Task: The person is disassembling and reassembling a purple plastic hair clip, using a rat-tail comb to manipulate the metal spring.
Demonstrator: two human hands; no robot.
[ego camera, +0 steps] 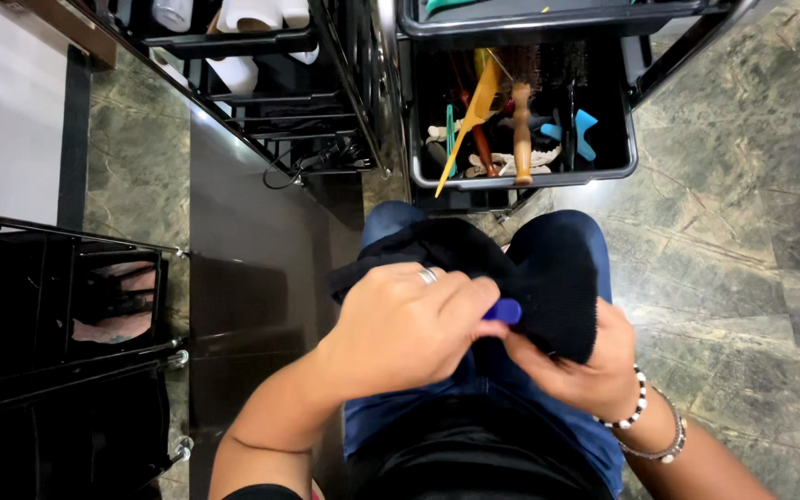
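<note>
A black knitted cloth (548, 278) lies over my lap on blue jeans (391, 222). My left hand (405, 324), with a ring on one finger, pinches a small blue object (504, 311) against the cloth. My right hand (581, 366), wearing beaded bracelets at the wrist, grips the ribbed lower edge of the cloth from beneath. Both hands meet at the blue object, which is mostly hidden by fingers and fabric.
A black trolley tray (618, 171) just past my knees holds a yellow comb (476, 106), a wooden-handled brush (521, 130), a blue clip (585, 130) and other tools. A wire rack (280, 120) stands to the left, a black cabinet (48, 306) at far left. Green stone floor surrounds.
</note>
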